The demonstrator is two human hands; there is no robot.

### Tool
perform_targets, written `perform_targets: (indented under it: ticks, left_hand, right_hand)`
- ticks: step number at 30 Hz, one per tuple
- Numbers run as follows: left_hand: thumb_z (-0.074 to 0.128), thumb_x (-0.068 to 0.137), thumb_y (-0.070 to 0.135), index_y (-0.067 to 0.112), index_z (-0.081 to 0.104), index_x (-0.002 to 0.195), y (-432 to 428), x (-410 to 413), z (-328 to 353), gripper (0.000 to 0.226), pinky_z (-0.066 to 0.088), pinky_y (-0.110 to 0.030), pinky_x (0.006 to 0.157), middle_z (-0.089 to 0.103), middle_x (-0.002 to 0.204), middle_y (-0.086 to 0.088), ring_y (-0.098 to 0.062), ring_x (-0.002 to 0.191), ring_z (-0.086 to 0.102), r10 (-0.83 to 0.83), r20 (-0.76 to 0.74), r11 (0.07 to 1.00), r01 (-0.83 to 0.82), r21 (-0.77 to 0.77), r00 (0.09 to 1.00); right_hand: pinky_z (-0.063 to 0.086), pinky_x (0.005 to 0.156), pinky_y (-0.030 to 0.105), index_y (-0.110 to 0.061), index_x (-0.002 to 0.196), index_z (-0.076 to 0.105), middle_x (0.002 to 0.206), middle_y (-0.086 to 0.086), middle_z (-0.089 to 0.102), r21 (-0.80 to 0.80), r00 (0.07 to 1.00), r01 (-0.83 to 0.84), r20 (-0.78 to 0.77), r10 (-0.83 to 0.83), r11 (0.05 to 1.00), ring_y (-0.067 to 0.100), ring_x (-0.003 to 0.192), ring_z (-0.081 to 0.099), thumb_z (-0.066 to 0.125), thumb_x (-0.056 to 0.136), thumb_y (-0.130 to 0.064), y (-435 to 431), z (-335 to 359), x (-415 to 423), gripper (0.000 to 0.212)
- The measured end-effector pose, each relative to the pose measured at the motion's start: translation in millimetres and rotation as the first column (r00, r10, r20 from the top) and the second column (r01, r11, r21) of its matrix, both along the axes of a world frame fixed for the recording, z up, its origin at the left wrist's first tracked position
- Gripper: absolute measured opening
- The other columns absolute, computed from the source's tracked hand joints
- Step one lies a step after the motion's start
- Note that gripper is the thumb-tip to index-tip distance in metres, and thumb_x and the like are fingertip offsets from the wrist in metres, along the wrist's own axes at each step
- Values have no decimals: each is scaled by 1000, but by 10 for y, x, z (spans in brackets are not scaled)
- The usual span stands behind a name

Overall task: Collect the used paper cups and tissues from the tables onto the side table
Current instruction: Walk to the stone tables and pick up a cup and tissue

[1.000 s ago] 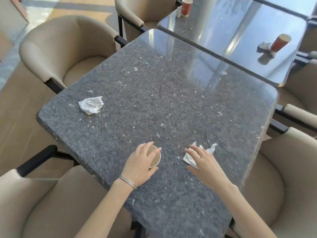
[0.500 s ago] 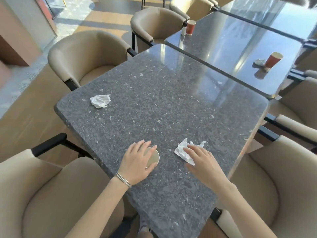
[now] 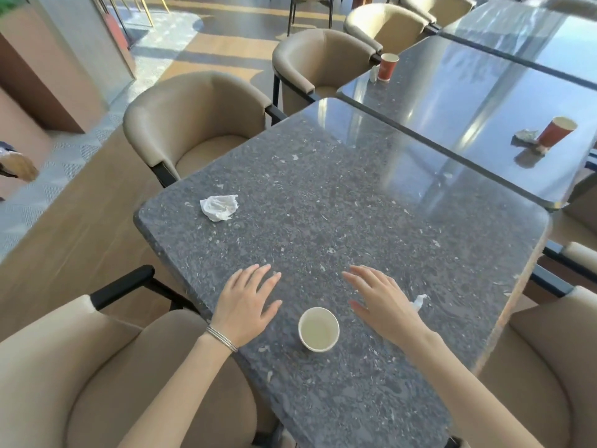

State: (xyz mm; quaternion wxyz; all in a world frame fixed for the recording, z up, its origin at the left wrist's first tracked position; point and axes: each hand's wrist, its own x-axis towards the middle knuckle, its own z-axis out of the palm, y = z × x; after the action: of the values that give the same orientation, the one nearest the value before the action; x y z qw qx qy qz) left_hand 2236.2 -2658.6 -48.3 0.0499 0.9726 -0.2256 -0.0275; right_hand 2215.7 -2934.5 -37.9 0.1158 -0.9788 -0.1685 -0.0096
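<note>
A white paper cup (image 3: 318, 328) stands upright on the grey stone table (image 3: 339, 205), between my two hands. My left hand (image 3: 246, 304) lies flat with straight fingers, just left of the cup and apart from it. My right hand (image 3: 384, 302) is spread open to the cup's right, covering most of a crumpled tissue (image 3: 420, 300) whose tip shows beyond it. Another crumpled tissue (image 3: 219, 205) lies near the table's far left corner. On the second table (image 3: 468, 92) stand two red cups (image 3: 389, 66) (image 3: 557, 132), with a tissue (image 3: 525, 136) beside the nearer one.
Beige armchairs (image 3: 200, 124) surround the tables: one at the far left, one under my left arm (image 3: 80, 367), one at the right (image 3: 549, 367). A third glossy table (image 3: 533, 24) lies at the top right. Wooden floor stretches to the left.
My left hand has let go of the white cup and moved to its left. My right hand has opened and flattened over the tissue. The view has pulled back.
</note>
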Motion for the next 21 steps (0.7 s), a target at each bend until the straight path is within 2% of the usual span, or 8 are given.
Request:
perform_targets:
  ticks: [5, 10, 13, 16, 21]
  left_hand:
    - [13, 95, 54, 17, 56, 127, 479, 477, -273, 65, 43, -44, 97, 56, 129, -9, -28, 118, 51, 92, -81, 995, -89, 38, 992]
    - [8, 94, 56, 16, 58, 125, 869, 909, -585, 71, 45, -44, 94, 57, 127, -11, -29, 116, 53, 172, -138, 985, -167, 45, 975]
    - [9, 94, 55, 15, 59, 124, 1043, 1120, -751, 71, 47, -45, 91, 58, 126, -12, -30, 115, 54, 214, -138, 977, -212, 32, 967]
    - [22, 91, 53, 15, 60, 122, 1174, 1287, -943, 63, 47, -45, 90, 59, 125, -12, -31, 114, 55, 247, -149, 969, -244, 39, 958]
    - [31, 87, 50, 13, 58, 125, 1253, 1359, -1173, 59, 45, -45, 94, 55, 129, -14, -33, 119, 50, 239, -175, 971, -240, 15, 955]
  right_hand:
    - [51, 82, 47, -11, 117, 60, 117, 10, 62, -20, 994, -108, 4, 108, 994, 30, 105, 60, 83, 63, -20, 456, -117, 705, 60]
    - [47, 90, 46, -12, 123, 56, 125, 10, 57, -1, 975, -223, -9, 223, 975, 30, 115, 54, 75, 74, -22, 982, -339, 1425, 53]
    - [36, 101, 45, -14, 131, 48, 137, 8, 47, -1, 959, -282, -36, 282, 959, 28, 128, 41, 67, 83, -24, 1325, -548, 1850, 52]
    - [35, 102, 47, -14, 132, 47, 140, 8, 44, 22, 944, -327, -30, 328, 945, 28, 129, 39, 65, 85, -26, 1669, -792, 2202, 52]
    - [19, 111, 45, -19, 139, 37, 150, 3, 28, 6, 937, -341, -81, 341, 940, 23, 138, 21, 54, 91, -32, 2094, -1121, 2601, 52]
